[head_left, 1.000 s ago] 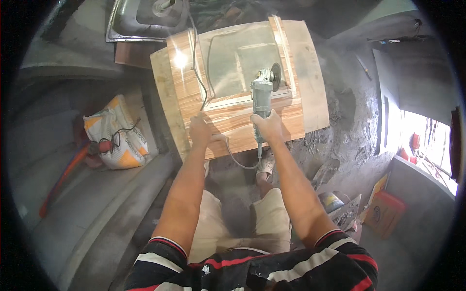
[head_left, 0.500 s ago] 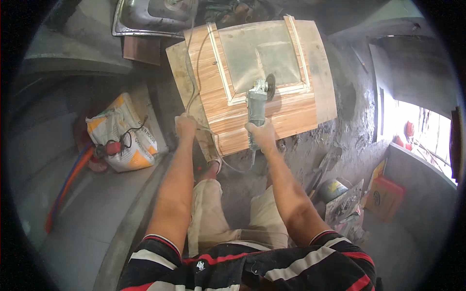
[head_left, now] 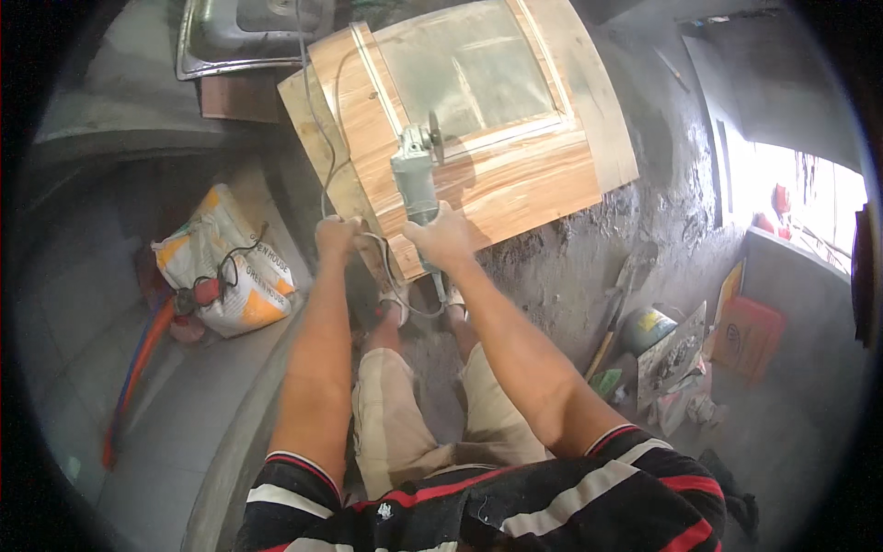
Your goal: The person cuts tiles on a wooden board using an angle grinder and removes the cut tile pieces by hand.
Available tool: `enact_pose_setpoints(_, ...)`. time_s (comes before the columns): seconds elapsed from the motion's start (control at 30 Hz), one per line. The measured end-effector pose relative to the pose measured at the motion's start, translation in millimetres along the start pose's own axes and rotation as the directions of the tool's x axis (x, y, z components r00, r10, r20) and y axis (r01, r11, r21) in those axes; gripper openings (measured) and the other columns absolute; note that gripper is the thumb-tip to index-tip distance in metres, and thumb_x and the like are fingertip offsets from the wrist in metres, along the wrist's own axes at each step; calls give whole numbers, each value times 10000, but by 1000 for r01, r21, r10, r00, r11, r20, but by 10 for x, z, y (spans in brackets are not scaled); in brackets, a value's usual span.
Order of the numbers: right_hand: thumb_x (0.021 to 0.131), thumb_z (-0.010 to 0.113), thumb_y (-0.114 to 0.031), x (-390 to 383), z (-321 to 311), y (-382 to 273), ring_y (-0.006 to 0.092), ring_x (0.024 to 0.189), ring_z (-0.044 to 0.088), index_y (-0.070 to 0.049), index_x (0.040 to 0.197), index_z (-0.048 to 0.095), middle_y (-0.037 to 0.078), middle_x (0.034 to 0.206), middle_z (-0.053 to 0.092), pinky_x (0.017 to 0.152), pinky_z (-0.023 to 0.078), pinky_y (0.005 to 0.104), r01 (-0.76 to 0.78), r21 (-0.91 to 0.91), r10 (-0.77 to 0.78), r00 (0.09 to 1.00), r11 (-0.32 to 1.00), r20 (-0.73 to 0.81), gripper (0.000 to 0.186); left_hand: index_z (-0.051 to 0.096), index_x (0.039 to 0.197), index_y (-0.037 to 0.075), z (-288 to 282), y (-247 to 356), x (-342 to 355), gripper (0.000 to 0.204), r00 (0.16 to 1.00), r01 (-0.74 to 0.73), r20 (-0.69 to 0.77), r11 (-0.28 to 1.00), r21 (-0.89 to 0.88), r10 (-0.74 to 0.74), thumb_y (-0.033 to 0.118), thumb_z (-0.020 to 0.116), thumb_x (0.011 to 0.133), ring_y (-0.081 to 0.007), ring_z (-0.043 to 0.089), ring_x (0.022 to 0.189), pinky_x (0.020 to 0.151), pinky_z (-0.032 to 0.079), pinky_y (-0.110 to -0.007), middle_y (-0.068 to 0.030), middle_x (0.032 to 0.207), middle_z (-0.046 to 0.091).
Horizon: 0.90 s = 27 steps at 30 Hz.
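Note:
My right hand [head_left: 445,237] is wrapped round the body of a grey-green angle grinder [head_left: 416,184]. Its disc [head_left: 436,138] is at the lower left corner of a pale frame line on a wood-grain panel [head_left: 524,175]; whether it touches cannot be made out. A smooth greyish rectangle [head_left: 460,69] lies inside that frame line. At the panel's left edge, my left hand [head_left: 338,237] is closed on the grinder's thin grey power cord [head_left: 324,138]. From there the cord loops down to the tool's rear end.
Under the panel sits a plain tan board [head_left: 607,138]. A steel sink [head_left: 248,41] stands far left. Left are a white and yellow sack [head_left: 244,285] and an orange hose [head_left: 138,382]. To the right lie a shovel [head_left: 618,308], a rounded container [head_left: 647,328] and a red box [head_left: 750,336].
The grinder and my right hand have moved left across the panel, away from its middle. My left hand keeps the cord. The whole view has shifted and tilted somewhat.

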State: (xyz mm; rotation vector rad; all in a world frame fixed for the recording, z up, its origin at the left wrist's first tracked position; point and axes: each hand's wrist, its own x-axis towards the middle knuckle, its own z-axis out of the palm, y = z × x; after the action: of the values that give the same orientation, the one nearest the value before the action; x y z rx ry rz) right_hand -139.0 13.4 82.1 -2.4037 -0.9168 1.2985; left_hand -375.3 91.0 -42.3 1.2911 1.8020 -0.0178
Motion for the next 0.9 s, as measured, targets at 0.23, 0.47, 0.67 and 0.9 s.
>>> enact_pose_setpoints(0.23, 781, 811, -481, 1, 24, -278, 464, 1192, 726, 91, 1281, 656, 341, 1218, 747, 1043, 572, 511, 29, 68, -32, 998, 997, 45, 776, 771, 950, -34, -78, -352, 226, 250, 998, 54, 40, 969, -241, -45, 204, 804, 881, -203, 668, 669, 608, 520, -409, -113, 770, 714)
enact_pose_setpoints(0.47, 793, 816, -484, 78, 91, -266, 460, 1185, 733, 100, 1238, 672, 344, 1207, 748, 1037, 578, 505, 14, 52, -17, 998, 999, 67, 748, 741, 1099, -5, -101, -443, 290, 223, 974, 164, 219, 855, -493, -60, 158, 777, 950, -106, 613, 640, 491, 462, -249, -35, 873, 692)
enact_pose_setpoints(0.67, 775, 837, -498, 190, 162, -194, 446, 1205, 728, 93, 1222, 693, 344, 1221, 746, 1052, 575, 498, 0, 9, 0, 999, 1000, 43, 755, 769, 1135, 45, -110, -416, 336, 168, 965, 159, 260, 874, -459, -38, 165, 738, 1021, -132, 689, 707, 555, 563, -277, -15, 905, 728)
enact_pose_setpoints(0.9, 775, 827, -515, 409, 263, 52, 465, 1218, 717, 80, 1275, 686, 338, 1255, 740, 1074, 570, 502, 1, -44, 2, 997, 999, 80, 790, 760, 1045, 55, -39, -349, 365, 105, 944, 210, 325, 854, -477, -51, 152, 730, 1022, -142, 689, 670, 531, 567, -283, -27, 872, 722)
